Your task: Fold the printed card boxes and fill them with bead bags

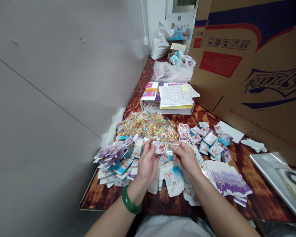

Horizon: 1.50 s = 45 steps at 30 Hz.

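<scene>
My left hand (148, 161), with a green bangle on the wrist, is closed around a small purple-and-white printed box (160, 148) held sideways. My right hand (185, 158) pinches a small white printed slip (174, 145) at the right end of that box. Whether the slip is partly inside the box I cannot tell. Beneath the hands are flat blue-and-white cartons (174, 177). Behind them lies a heap of small clear-wrapped colourful pieces (148, 126). A strip of printed sheets (184, 131) runs beside my right hand.
Stacked flat cartons (115, 158) lie at the left, fanned purple cartons (229, 177) at the right. Several filled-out small boxes (212, 141) are piled beyond. A white tray box (167, 111) bears printed sheets (175, 95). A large brown carton (249, 82) and grey wall (51, 98) flank the table.
</scene>
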Tool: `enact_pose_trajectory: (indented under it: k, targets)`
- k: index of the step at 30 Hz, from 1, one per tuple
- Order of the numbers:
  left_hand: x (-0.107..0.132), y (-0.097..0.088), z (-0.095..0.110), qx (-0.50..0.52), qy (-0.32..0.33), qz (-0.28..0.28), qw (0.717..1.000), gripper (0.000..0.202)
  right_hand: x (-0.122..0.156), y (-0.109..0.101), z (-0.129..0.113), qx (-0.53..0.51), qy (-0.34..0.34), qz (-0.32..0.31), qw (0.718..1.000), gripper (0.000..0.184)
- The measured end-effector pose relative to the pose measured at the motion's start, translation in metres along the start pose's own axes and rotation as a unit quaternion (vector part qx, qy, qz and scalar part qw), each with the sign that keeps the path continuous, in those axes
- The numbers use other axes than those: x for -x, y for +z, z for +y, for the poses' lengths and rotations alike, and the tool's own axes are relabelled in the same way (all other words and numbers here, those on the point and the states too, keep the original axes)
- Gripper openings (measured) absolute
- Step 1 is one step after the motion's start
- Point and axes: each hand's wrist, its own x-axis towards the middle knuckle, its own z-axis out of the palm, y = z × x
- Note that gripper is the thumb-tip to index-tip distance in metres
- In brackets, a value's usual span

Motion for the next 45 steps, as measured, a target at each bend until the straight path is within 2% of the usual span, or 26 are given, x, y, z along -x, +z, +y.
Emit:
enact_pose_trajectory:
  k: [4, 7, 10, 14, 18, 20, 22, 25, 27, 29, 30, 33, 36, 39, 42, 45]
  targets:
    - [-0.002, -0.002, -0.003, 0.017, 0.013, 0.015, 1.000, 0.019, 0.003, 0.002, 0.003, -0.011, 0.027, -0.048, 0.998, 0.031]
    - [0.000, -0.002, -0.005, 0.034, 0.014, 0.023, 0.999, 0.019, 0.002, 0.002, 0.005, 0.027, 0.044, -0.071, 0.996, 0.027]
    - [0.003, -0.001, -0.008, 0.047, -0.002, 0.027, 0.999, 0.017, -0.003, 0.002, 0.007, 0.082, 0.036, -0.044, 0.995, 0.023]
    - [0.004, 0.001, -0.009, 0.065, 0.000, 0.036, 0.997, 0.015, -0.004, 0.005, 0.006, 0.084, 0.003, -0.004, 0.996, 0.025]
    - [0.002, -0.001, -0.006, 0.055, 0.025, 0.038, 0.997, 0.016, 0.003, 0.004, 0.001, 0.103, 0.024, -0.091, 0.990, 0.022]
    - [0.001, -0.002, -0.005, 0.053, 0.030, 0.039, 0.997, 0.017, 0.004, 0.004, -0.001, 0.127, 0.025, -0.110, 0.985, 0.022]
    - [0.001, -0.002, -0.003, 0.046, 0.025, 0.035, 0.998, 0.019, 0.004, 0.003, -0.002, 0.153, -0.012, -0.091, 0.984, 0.020]
    - [0.002, 0.000, -0.002, 0.042, 0.016, 0.029, 0.999, 0.022, 0.002, 0.005, 0.000, 0.197, -0.119, -0.039, 0.972, 0.012]
    - [0.004, 0.002, -0.001, 0.053, 0.009, 0.030, 0.998, 0.021, 0.001, 0.006, 0.001, 0.197, -0.167, 0.005, 0.966, 0.009]
    - [0.004, 0.002, -0.001, 0.073, -0.002, 0.024, 0.997, 0.021, -0.001, 0.006, 0.002, 0.168, -0.154, 0.020, 0.973, 0.020]
    - [0.004, 0.002, -0.002, 0.086, -0.008, 0.016, 0.996, 0.020, -0.001, 0.006, 0.002, 0.159, -0.131, 0.005, 0.978, 0.024]
    - [0.001, -0.005, -0.001, 0.091, -0.032, -0.009, 0.995, 0.020, -0.002, 0.001, 0.000, 0.193, -0.067, -0.071, 0.976, 0.014]
    - [-0.006, -0.016, 0.004, -0.033, -0.052, -0.016, 0.998, 0.022, -0.001, -0.007, -0.007, 0.290, -0.111, -0.062, 0.948, 0.015]
    - [-0.011, -0.025, 0.011, -0.172, -0.078, -0.023, 0.982, 0.030, 0.003, -0.011, -0.017, 0.415, -0.183, -0.057, 0.890, 0.016]
    - [-0.012, -0.026, 0.015, -0.188, -0.145, -0.062, 0.969, 0.037, 0.008, -0.009, -0.027, 0.498, -0.218, -0.093, 0.834, 0.020]
    - [-0.010, -0.023, 0.014, -0.155, -0.172, -0.092, 0.968, 0.032, 0.010, -0.003, -0.032, 0.550, -0.249, -0.116, 0.789, 0.022]
